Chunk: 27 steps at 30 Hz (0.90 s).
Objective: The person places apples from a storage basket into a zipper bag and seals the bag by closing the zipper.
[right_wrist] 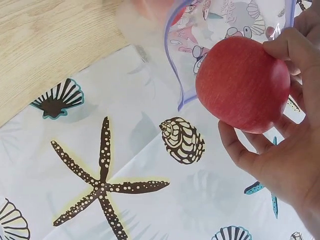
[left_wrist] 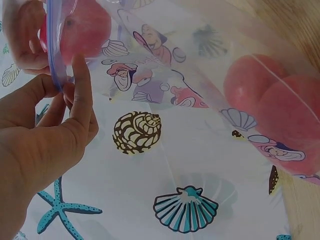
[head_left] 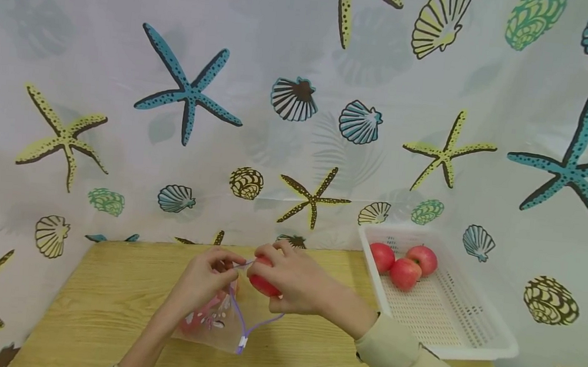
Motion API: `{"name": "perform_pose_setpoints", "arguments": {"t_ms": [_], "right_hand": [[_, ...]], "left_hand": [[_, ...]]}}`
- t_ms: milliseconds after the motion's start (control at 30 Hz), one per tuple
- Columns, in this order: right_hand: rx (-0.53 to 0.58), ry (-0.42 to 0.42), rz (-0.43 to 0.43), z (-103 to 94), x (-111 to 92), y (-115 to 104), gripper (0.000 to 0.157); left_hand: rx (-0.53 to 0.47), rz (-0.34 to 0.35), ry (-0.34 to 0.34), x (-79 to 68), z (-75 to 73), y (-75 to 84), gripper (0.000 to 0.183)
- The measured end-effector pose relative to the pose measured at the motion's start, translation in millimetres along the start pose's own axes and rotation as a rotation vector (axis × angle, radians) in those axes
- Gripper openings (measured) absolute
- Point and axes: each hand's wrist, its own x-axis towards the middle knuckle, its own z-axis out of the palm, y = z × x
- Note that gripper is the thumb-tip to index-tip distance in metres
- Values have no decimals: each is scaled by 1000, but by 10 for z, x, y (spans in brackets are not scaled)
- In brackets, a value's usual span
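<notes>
A clear printed zip bag with a purple zip edge hangs over the table, its mouth spread apart. My left hand pinches the purple rim between thumb and fingers. In my right hand is a red apple, gripped from above with the fingers wrapped round it, right at the bag's mouth. Through the plastic, red apples show low in the bag in the left wrist view. A white slider sits at the near end of the purple zip.
A white perforated plastic basket stands on the right side of the wooden table, with three red apples at its far end. Behind the table hangs a white cloth printed with starfish and shells.
</notes>
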Motion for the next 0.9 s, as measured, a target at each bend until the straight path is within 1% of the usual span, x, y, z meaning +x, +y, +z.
{"name": "perform_pose_setpoints", "arguments": {"t_ms": [200, 333, 500, 633, 733, 833, 900], "right_hand": [[-22, -8, -14, 32, 42, -26, 58], [-23, -8, -23, 50, 58, -35, 58], [-19, -22, -29, 73, 73, -43, 59], [-19, 1, -47, 107, 85, -30, 51], [-1, 25, -55, 88, 72, 0, 43], [17, 15, -31, 29, 37, 53, 42], [25, 3, -6, -16, 5, 96, 40]], "left_hand": [[27, 14, 20, -5, -23, 4, 19], [18, 4, 24, -17, -33, 12, 19], [13, -17, 48, -17, -45, 9, 19], [-28, -33, 64, -12, -38, -2, 18], [-73, -44, 56, -12, -13, -16, 18], [-86, -54, 53, -16, 9, -31, 17], [-78, -50, 54, -17, 10, -34, 17]]}}
